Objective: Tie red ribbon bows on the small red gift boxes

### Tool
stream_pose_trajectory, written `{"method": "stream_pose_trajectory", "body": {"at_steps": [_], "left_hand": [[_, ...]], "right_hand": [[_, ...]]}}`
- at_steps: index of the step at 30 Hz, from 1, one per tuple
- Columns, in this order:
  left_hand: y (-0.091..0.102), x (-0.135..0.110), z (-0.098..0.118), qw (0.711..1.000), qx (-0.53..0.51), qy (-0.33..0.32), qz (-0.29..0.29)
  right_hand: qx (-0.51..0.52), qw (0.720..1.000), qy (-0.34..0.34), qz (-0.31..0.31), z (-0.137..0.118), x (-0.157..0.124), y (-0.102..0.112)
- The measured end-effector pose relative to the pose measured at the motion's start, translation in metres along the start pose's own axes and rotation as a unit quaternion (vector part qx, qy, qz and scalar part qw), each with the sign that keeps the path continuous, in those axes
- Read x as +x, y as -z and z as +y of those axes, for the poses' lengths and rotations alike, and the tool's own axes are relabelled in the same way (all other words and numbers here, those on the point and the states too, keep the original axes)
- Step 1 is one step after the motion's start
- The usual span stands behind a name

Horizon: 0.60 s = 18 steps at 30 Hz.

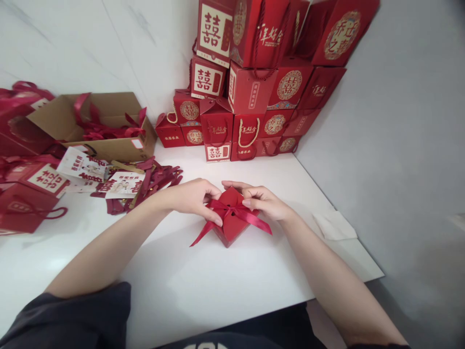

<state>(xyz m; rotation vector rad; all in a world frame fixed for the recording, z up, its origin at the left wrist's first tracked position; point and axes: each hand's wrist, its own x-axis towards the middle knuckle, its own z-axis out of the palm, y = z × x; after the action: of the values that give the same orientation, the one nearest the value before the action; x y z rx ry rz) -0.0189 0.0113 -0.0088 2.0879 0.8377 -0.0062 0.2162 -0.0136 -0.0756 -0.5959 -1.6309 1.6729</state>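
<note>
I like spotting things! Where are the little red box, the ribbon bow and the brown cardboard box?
little red box (229, 233): head view, its front face.
ribbon bow (230, 210): head view, its middle knot.
brown cardboard box (109, 150): head view, its front wall.

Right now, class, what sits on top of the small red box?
A red ribbon is tied across the small red box, tails trailing off both sides. The left hand and right hand pinch it; their fingers cover parts of it.
</note>
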Motion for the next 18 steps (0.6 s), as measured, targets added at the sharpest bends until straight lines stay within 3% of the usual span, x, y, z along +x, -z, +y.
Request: {"method": "stream_pose_trajectory", "body": {"at_steps": [10,18], "left_hand": [[-0.003,0.002,-0.003,0.998,-0.052,-0.033,-0.022],[-0.006,0.013,-0.024,0.970,-0.220,-0.089,-0.051]], "right_hand": [[0.087,0.996,0.005,0.021,0.010,0.002,0.002],[0.083,0.996,0.020,0.009,0.007,0.001,0.002]]}}
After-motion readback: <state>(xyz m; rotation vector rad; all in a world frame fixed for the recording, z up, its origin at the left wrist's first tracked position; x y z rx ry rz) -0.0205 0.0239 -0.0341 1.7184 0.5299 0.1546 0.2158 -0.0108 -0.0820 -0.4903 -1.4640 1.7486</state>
